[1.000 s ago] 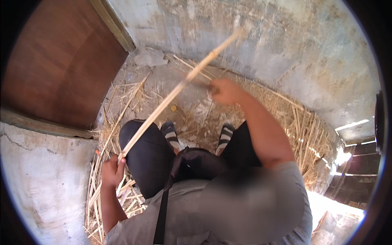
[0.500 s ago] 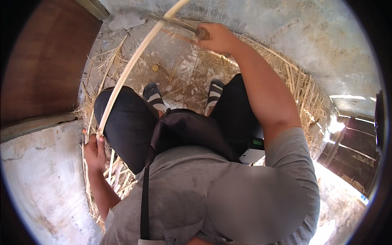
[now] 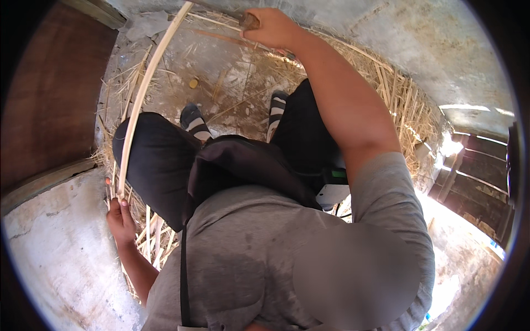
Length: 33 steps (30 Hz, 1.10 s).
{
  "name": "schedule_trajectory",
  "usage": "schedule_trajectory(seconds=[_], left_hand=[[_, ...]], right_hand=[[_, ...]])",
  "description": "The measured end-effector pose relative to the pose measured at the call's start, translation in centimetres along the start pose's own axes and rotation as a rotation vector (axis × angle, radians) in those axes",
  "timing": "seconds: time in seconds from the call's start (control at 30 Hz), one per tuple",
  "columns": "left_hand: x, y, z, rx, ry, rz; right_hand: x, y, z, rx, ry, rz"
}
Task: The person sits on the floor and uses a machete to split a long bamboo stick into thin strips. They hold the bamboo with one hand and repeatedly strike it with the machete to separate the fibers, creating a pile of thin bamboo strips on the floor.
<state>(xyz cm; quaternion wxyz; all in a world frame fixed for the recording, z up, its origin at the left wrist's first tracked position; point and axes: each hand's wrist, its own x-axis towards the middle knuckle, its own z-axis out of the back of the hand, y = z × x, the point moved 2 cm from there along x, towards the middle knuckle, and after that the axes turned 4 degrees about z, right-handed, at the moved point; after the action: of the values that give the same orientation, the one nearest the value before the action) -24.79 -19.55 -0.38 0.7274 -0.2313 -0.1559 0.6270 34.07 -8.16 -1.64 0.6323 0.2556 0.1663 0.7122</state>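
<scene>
A brown door (image 3: 52, 88) fills the left side, above a pale, stained wall (image 3: 61, 248). Beside that wall the left hand (image 3: 121, 218) grasps the lower end of a pale cane strip (image 3: 132, 118), pinched between thumb and fingers. The strip rises past the outer side of the bent left knee (image 3: 154, 143) in a slight curve — its top reaches the upper edge of the view. Loose straw (image 3: 138, 77) lies on the floor behind it, and a small yellow cap (image 3: 193, 83) farther right. Striped socks (image 3: 199, 129) show between the knees, with a dark bag (image 3: 243, 165) across the lap. Above, the right hand (image 3: 273, 27) is clenched around a tool's brown handle (image 3: 249, 21); a thin dark blade points left toward the strip's top — whether they touch, I cannot tell. More straw (image 3: 397, 96) lies along the wall at right.
</scene>
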Motion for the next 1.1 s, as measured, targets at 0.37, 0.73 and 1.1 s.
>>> schedule_trajectory(seconds=[0.37, 0.73, 1.1], left_hand=[[0.7, -4.4, -1.4, 0.144, -0.086, -0.04], [0.0, -5.8, -1.5, 0.085, -0.261, -0.189], [2.0, -7.3, -1.4, -0.064, 0.004, 0.054]], right_hand=[[-0.1, 1.7, -1.5, 0.121, 0.187, 0.206], [-0.9, 5.2, 0.2, -0.076, 0.191, 0.217], [-0.2, 4.7, 0.2, -0.114, 0.078, 0.298]])
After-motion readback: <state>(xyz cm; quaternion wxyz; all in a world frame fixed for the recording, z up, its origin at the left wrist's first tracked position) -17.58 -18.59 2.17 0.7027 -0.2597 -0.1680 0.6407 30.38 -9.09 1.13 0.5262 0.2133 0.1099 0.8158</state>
